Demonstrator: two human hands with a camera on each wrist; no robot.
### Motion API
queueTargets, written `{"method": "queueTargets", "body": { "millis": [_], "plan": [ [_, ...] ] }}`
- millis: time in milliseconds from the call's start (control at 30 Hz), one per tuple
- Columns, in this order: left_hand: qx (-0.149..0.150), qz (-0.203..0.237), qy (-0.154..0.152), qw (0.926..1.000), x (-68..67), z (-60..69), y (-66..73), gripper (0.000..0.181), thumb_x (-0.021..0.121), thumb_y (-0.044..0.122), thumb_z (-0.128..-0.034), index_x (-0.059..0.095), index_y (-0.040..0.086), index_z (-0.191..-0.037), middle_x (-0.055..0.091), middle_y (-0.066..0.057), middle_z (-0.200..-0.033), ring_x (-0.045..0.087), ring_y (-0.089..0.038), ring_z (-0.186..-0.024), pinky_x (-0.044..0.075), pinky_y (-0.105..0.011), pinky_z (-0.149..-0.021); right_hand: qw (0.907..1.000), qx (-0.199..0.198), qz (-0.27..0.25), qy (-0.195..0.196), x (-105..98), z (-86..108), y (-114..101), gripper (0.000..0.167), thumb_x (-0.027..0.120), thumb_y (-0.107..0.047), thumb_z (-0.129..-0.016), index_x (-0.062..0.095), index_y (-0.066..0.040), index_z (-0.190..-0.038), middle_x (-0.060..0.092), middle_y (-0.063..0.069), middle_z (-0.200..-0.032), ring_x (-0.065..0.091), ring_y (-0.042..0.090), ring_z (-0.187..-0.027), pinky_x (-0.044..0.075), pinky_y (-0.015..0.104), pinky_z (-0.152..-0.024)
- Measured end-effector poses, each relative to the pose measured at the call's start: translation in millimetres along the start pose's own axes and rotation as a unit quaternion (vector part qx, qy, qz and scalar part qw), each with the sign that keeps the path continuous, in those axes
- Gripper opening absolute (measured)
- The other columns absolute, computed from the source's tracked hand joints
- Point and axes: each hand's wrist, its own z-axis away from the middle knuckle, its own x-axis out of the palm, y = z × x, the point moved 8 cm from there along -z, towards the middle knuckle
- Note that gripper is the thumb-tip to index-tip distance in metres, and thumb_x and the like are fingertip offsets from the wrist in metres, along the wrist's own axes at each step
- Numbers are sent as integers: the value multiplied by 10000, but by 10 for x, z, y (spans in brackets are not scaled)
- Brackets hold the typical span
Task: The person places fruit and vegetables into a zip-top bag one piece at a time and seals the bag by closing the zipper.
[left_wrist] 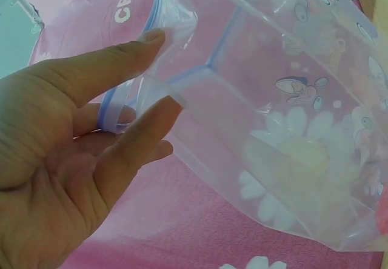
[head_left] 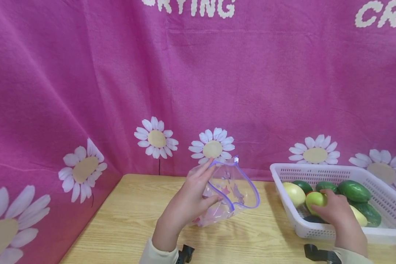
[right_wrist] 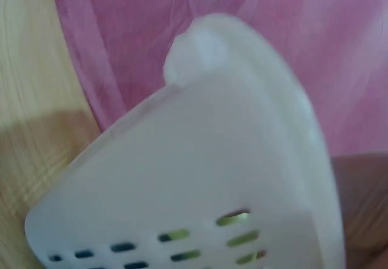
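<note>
A clear plastic bag [head_left: 229, 190] with a purple zip edge and printed figures stands with its mouth open. My left hand [head_left: 191, 196] grips its rim, thumb and fingers on the film; in the left wrist view the hand [left_wrist: 79, 129] holds the edge of the bag [left_wrist: 242, 87]. Over the white basket [head_left: 316, 233] my right hand [head_left: 341, 211] has its fingers round a yellow-green fruit [head_left: 315, 201]. The right wrist view shows the basket's outer wall [right_wrist: 182, 154], with most of the hand hidden behind it.
Inside the basket lie a pale yellow round fruit [head_left: 294, 194], a dark green one [head_left: 354, 191] and several others. The wooden table [head_left: 118, 220] meets a pink cloth [head_left: 250, 91] with white flowers at its back and left.
</note>
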Motion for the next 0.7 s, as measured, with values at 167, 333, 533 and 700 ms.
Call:
{"method": "queueTargets", "body": {
  "millis": [167,333,533,700],
  "plan": [
    [-93,34,-57,9999,27,0,-18,778,850,123,-823,478,21,-1498,355,-97,-1626,352,-428,-1441,442,-475,-1086,9999,51,-89,-61,52,-20,57,770,717,-256,-854,344,201,-1351,387,525,-1214,392,658,-1132,399,737,-910],
    [-107,88,-76,9999,35,2,-35,785,842,121,-831,463,39,-1513,338,-83,-1636,342,-424,-1447,450,-474,-1079,9992,361,-127,-78,39,5,26,780,717,-248,-839,331,168,-1374,379,507,-1204,403,646,-1121,411,732,-891],
    [-47,78,-88,9999,34,-2,-37,772,838,121,-833,469,34,-1505,352,-107,-1626,347,-435,-1443,432,-497,-1093,9963,806,-301,-8,34,20,66,772,719,-249,-843,341,134,-1397,411,482,-1216,440,617,-1098,419,711,-864],
    [-45,59,-153,9999,60,-8,-48,778,840,125,-833,465,35,-1509,353,-112,-1625,344,-418,-1453,413,-510,-1106,9956,846,-372,124,31,25,102,781,705,-277,-854,337,124,-1414,450,455,-1244,481,601,-1082,437,678,-835]
  ]
}}
